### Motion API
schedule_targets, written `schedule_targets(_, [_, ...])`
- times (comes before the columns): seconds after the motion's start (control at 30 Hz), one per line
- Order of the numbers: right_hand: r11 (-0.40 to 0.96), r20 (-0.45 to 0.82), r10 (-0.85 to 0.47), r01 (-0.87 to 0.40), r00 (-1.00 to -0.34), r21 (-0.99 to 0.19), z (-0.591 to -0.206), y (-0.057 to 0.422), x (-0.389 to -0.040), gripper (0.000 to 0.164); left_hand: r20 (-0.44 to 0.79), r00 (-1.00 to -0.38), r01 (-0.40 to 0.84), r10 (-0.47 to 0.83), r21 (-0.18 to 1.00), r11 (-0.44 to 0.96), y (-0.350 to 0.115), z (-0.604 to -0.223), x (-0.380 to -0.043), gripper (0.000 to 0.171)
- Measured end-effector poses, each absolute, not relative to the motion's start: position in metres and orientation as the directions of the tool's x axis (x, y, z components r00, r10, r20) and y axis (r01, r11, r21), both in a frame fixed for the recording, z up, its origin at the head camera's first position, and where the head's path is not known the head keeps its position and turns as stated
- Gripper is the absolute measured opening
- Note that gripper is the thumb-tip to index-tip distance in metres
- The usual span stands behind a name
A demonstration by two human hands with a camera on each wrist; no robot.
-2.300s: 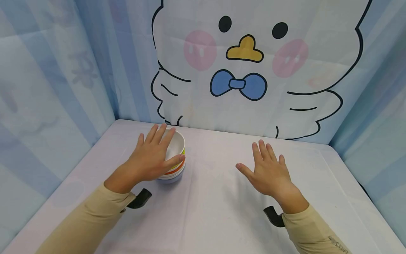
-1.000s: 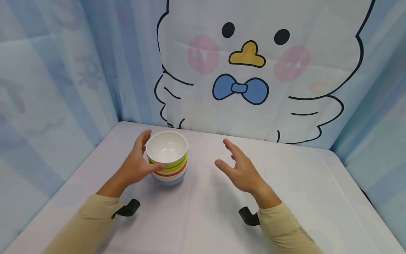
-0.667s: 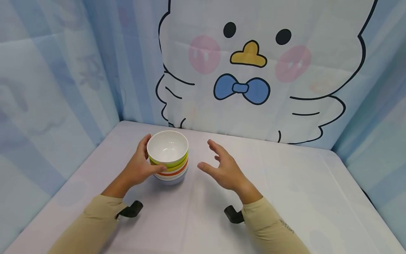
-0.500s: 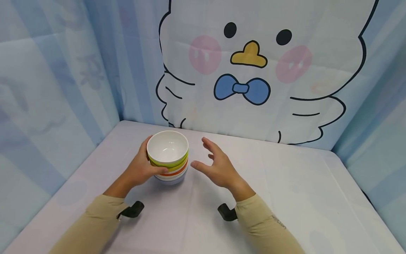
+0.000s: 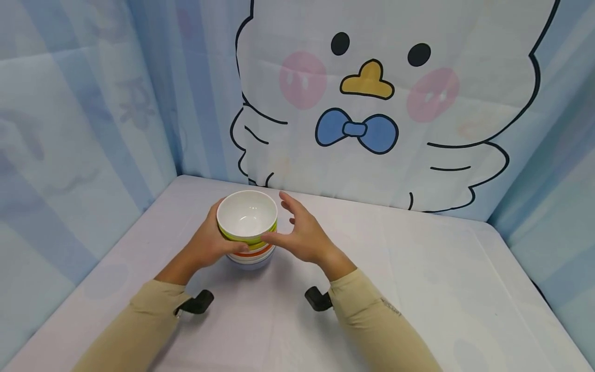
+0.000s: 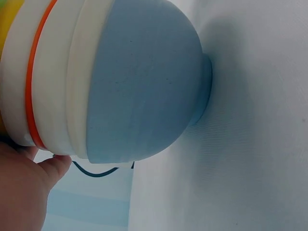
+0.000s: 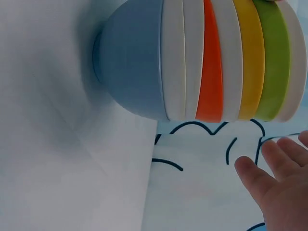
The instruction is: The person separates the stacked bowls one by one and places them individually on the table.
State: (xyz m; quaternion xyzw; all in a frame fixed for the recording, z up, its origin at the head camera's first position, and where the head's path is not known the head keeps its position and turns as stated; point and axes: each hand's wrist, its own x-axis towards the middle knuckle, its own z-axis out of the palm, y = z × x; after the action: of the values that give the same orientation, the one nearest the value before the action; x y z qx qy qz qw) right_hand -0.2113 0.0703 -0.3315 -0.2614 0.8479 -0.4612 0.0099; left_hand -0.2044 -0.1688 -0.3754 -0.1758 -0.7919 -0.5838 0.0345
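Observation:
A stack of several nested bowls [image 5: 247, 214] stands upright on the table at left of centre, white inside, with green, yellow, orange and white bands. The lowest is a light blue bowl [image 6: 144, 82], its foot towards the tabletop. My left hand [image 5: 206, 243] holds the stack from the left, thumb across the front, fingers partly hidden behind it. On the other side my right hand [image 5: 304, 235] is spread, its thumb overlapping the upper bowls in the head view. Its fingers [image 7: 255, 180] are apart from the bowls in the right wrist view.
A white tablecloth [image 5: 418, 299] covers the table. A curtain [image 5: 297, 155] with a cartoon figure hangs right behind the table's back edge, and blue striped curtains [image 5: 79, 129] enclose the sides. Black curved pieces [image 5: 197, 302] jut from both sleeve cuffs.
Both hands have lowered beside the bowls. The left has come round the stack from above it; the right has moved left to the stack's right side. The stack stays in place.

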Motion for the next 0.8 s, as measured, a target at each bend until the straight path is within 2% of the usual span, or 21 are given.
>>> schedule_targets(0.37, [0.467,0.176,-0.509,-0.442,-0.843,-0.765,-0.325,0.055,-0.226,0.102,0.239,-0.946,0.302,0.221,0.896,0.325,-0.169,-0.370,-0.204,0.104])
schedule_targets(0.8, [0.512,0.102,-0.528,-0.412,-0.843,-0.754,-0.325,0.042,-0.233,0.113,0.237,-0.944,0.303,0.229,0.897,0.322,-0.169,-0.370,-0.204,0.100])
